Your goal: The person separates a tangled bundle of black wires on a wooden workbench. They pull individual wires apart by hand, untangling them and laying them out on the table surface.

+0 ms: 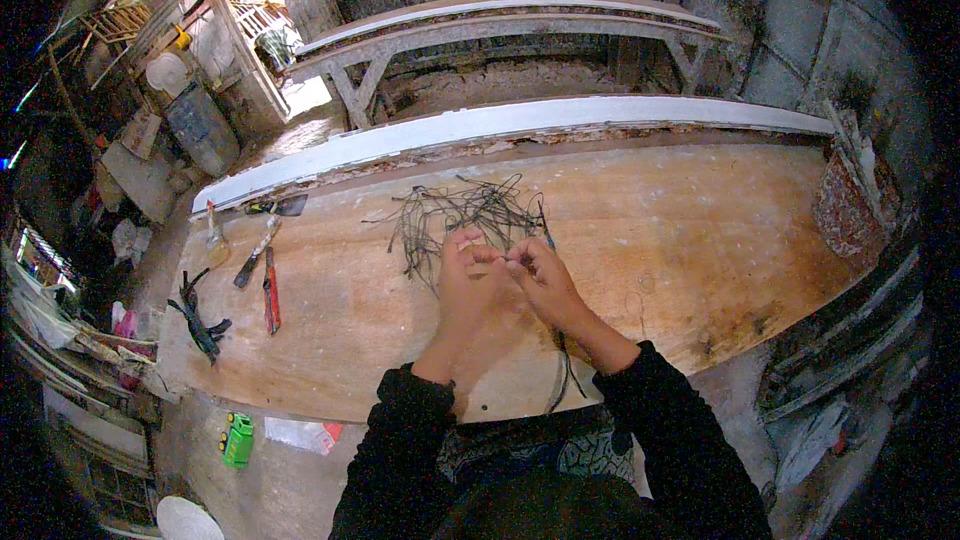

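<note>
My left hand and my right hand meet over the middle of the wooden tabletop, fingertips pinched close together on a thin dark cord. Most of that cord is hidden by the fingers. Dark strands run below my right hand toward the table's near edge. Just beyond both hands lies a loose tangle of thin black cords, some with small knots.
On the table's left lie a red utility knife, a scraper, a brush and a bundle of black strips. A long white-topped board borders the far side. A green toy truck sits on the floor.
</note>
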The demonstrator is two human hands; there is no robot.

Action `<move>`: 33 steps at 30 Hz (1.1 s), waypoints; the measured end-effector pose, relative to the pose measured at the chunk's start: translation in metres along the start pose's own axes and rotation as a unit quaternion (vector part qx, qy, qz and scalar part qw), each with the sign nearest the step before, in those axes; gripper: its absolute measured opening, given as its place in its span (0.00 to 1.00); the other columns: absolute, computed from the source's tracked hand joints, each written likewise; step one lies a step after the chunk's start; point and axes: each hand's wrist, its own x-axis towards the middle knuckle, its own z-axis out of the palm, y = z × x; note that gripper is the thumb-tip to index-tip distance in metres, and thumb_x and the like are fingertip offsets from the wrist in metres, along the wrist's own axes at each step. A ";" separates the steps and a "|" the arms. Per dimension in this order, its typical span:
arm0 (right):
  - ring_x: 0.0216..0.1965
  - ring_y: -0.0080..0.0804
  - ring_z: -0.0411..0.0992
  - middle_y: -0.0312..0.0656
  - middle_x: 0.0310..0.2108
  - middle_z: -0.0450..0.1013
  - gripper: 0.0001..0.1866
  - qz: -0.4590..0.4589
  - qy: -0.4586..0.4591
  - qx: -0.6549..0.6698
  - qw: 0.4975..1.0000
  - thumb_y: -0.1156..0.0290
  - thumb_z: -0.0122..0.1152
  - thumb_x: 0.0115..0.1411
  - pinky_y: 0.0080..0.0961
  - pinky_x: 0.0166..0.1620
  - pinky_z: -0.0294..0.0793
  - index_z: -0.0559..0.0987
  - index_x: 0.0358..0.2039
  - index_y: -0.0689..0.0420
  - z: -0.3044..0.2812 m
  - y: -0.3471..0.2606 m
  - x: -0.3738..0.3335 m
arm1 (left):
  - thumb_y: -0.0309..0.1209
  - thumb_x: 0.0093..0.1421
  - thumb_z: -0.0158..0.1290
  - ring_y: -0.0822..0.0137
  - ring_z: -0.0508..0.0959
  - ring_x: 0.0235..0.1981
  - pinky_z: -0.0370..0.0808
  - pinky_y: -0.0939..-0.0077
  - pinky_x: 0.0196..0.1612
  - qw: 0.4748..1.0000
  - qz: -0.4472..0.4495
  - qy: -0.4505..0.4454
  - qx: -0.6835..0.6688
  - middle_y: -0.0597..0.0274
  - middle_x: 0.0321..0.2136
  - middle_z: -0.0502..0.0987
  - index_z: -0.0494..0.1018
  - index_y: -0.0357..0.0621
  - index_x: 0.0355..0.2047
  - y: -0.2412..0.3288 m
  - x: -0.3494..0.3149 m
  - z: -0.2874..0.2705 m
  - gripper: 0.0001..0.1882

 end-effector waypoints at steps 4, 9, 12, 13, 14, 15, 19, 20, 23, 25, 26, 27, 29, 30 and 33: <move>0.31 0.21 0.65 0.33 0.26 0.64 0.04 0.113 -0.056 0.185 0.975 0.72 0.49 0.54 0.16 0.36 0.64 0.67 0.29 0.58 -0.003 -0.006 0.000 | 0.18 0.46 0.50 0.73 0.73 0.27 0.72 0.82 0.27 0.991 -0.032 -0.031 -0.124 0.61 0.25 0.71 0.59 0.42 0.39 -0.009 0.004 -0.002 0.19; 0.34 0.20 0.64 0.32 0.31 0.65 0.07 0.223 -0.107 0.355 0.901 0.70 0.50 0.54 0.19 0.40 0.63 0.67 0.32 0.57 -0.011 -0.022 0.007 | 0.22 0.48 0.52 0.76 0.72 0.26 0.72 0.83 0.27 0.988 -0.046 -0.045 -0.139 0.65 0.26 0.72 0.67 0.41 0.29 -0.011 0.010 -0.007 0.07; 0.34 0.22 0.66 0.34 0.33 0.68 0.08 0.230 -0.121 0.412 0.873 0.69 0.52 0.52 0.21 0.40 0.65 0.68 0.33 0.57 -0.015 -0.019 0.007 | 0.24 0.49 0.52 0.76 0.72 0.26 0.72 0.83 0.28 0.980 -0.090 -0.079 -0.160 0.66 0.26 0.72 0.70 0.41 0.27 -0.003 0.010 -0.007 0.04; 0.33 0.23 0.67 0.34 0.33 0.68 0.09 0.230 -0.126 0.426 0.866 0.69 0.53 0.52 0.22 0.40 0.65 0.69 0.32 0.57 -0.016 -0.014 0.007 | 0.24 0.49 0.52 0.76 0.72 0.26 0.72 0.83 0.28 0.980 -0.088 -0.081 -0.160 0.66 0.26 0.72 0.70 0.40 0.27 -0.003 0.010 -0.007 0.04; 0.33 0.24 0.67 0.35 0.33 0.69 0.09 0.231 -0.133 0.440 0.858 0.69 0.54 0.52 0.22 0.40 0.66 0.69 0.32 0.57 -0.016 -0.011 0.008 | 0.25 0.50 0.52 0.76 0.72 0.26 0.72 0.83 0.28 0.980 -0.087 -0.081 -0.158 0.66 0.26 0.72 0.70 0.40 0.28 -0.006 0.010 -0.007 0.04; 0.32 0.24 0.68 0.35 0.32 0.69 0.09 0.231 -0.133 0.447 0.854 0.69 0.55 0.51 0.22 0.39 0.67 0.69 0.32 0.58 -0.016 -0.011 0.009 | 0.25 0.50 0.52 0.76 0.72 0.26 0.72 0.83 0.28 0.981 -0.085 -0.081 -0.157 0.66 0.26 0.72 0.71 0.40 0.28 -0.009 0.011 -0.007 0.04; 0.30 0.24 0.69 0.36 0.29 0.70 0.08 0.238 -0.109 0.454 0.852 0.71 0.56 0.50 0.19 0.37 0.68 0.70 0.30 0.59 -0.017 -0.015 0.009 | 0.23 0.51 0.50 0.75 0.72 0.26 0.71 0.83 0.28 0.993 0.011 -0.063 -0.096 0.65 0.25 0.72 0.70 0.38 0.28 -0.026 0.012 -0.008 0.04; 0.29 0.24 0.69 0.36 0.29 0.70 0.08 0.241 -0.096 0.451 0.854 0.72 0.57 0.49 0.19 0.37 0.68 0.70 0.29 0.59 -0.017 -0.016 0.008 | 0.23 0.51 0.50 0.75 0.72 0.26 0.71 0.82 0.28 0.995 0.030 -0.062 -0.073 0.65 0.25 0.72 0.70 0.38 0.28 -0.023 0.011 -0.007 0.04; 0.29 0.23 0.69 0.35 0.26 0.70 0.07 0.219 -0.106 0.449 0.860 0.72 0.57 0.49 0.18 0.36 0.68 0.70 0.28 0.59 -0.019 -0.016 0.009 | 0.22 0.51 0.49 0.74 0.72 0.26 0.72 0.82 0.28 0.994 0.013 -0.048 -0.099 0.65 0.25 0.72 0.69 0.38 0.28 -0.019 0.008 -0.003 0.04; 0.28 0.23 0.69 0.35 0.26 0.70 0.07 0.223 -0.092 0.447 0.861 0.72 0.57 0.49 0.18 0.36 0.68 0.70 0.28 0.59 -0.018 -0.017 0.009 | 0.22 0.51 0.49 0.74 0.72 0.26 0.72 0.82 0.28 0.993 0.003 -0.037 -0.110 0.65 0.25 0.72 0.70 0.38 0.28 -0.021 0.007 -0.002 0.03; 0.28 0.23 0.69 0.36 0.26 0.69 0.07 0.225 -0.084 0.446 0.862 0.72 0.57 0.49 0.17 0.36 0.68 0.70 0.28 0.58 -0.017 -0.018 0.009 | 0.22 0.51 0.49 0.74 0.72 0.26 0.72 0.82 0.27 0.995 0.012 -0.032 -0.096 0.65 0.25 0.71 0.70 0.39 0.28 -0.023 0.007 -0.003 0.03; 0.28 0.23 0.69 0.36 0.26 0.69 0.06 0.224 -0.085 0.446 0.863 0.73 0.57 0.49 0.17 0.36 0.68 0.70 0.28 0.59 -0.017 -0.019 0.009 | 0.22 0.51 0.49 0.74 0.72 0.26 0.72 0.82 0.27 0.996 0.020 -0.028 -0.082 0.65 0.25 0.71 0.70 0.39 0.28 -0.024 0.008 -0.003 0.03; 0.29 0.23 0.69 0.36 0.26 0.70 0.06 0.221 -0.086 0.445 0.863 0.73 0.56 0.49 0.17 0.36 0.68 0.70 0.28 0.59 -0.018 -0.022 0.009 | 0.22 0.50 0.50 0.73 0.72 0.26 0.72 0.81 0.27 0.998 0.037 -0.026 -0.054 0.65 0.25 0.71 0.70 0.38 0.27 -0.024 0.008 -0.004 0.03; 0.29 0.23 0.69 0.36 0.26 0.70 0.05 0.222 -0.074 0.431 0.871 0.74 0.56 0.50 0.18 0.36 0.68 0.70 0.28 0.59 -0.017 -0.021 0.009 | 0.22 0.50 0.50 0.73 0.72 0.26 0.72 0.81 0.27 0.998 0.045 -0.024 -0.040 0.65 0.26 0.71 0.70 0.38 0.27 -0.023 0.007 -0.004 0.03; 0.30 0.24 0.69 0.37 0.27 0.70 0.05 0.213 -0.052 0.393 0.893 0.74 0.55 0.50 0.18 0.36 0.68 0.70 0.27 0.59 -0.016 -0.016 0.009 | 0.22 0.50 0.50 0.73 0.72 0.26 0.72 0.80 0.28 0.997 0.036 -0.038 -0.053 0.64 0.26 0.71 0.70 0.38 0.28 -0.019 0.006 -0.005 0.04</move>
